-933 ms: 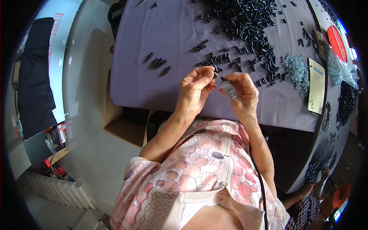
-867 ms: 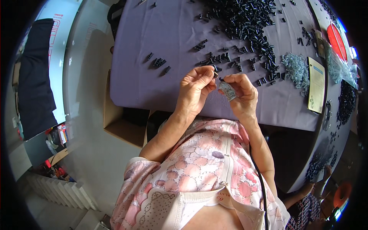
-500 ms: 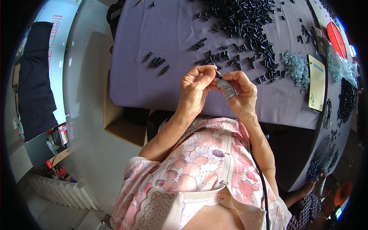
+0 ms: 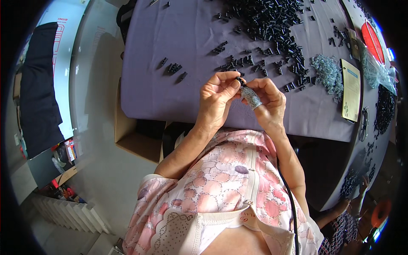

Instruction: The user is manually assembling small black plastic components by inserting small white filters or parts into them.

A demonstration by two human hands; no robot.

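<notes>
My left hand pinches a small black plastic piece between thumb and fingertips, just over the near part of the table. My right hand meets it there, fingers curled, with its thumb pressed toward the same piece. A speckled grey wrap covers that right thumb. The piece is partly hidden by my fingers, so its exact shape is hard to make out. Just beyond my hands, loose black tube-shaped pieces lie scattered on the purple cloth.
A large heap of black pieces spreads at the back. To the right are a pile of clear small parts, a yellow card, glasses and a red basket. A cardboard box stands below the table's left edge. Another person's arm shows lower right.
The black piece has tilted up and shows more between my fingertips. Both hands stay in nearly the same place. The other person's hand at lower right has shifted.
</notes>
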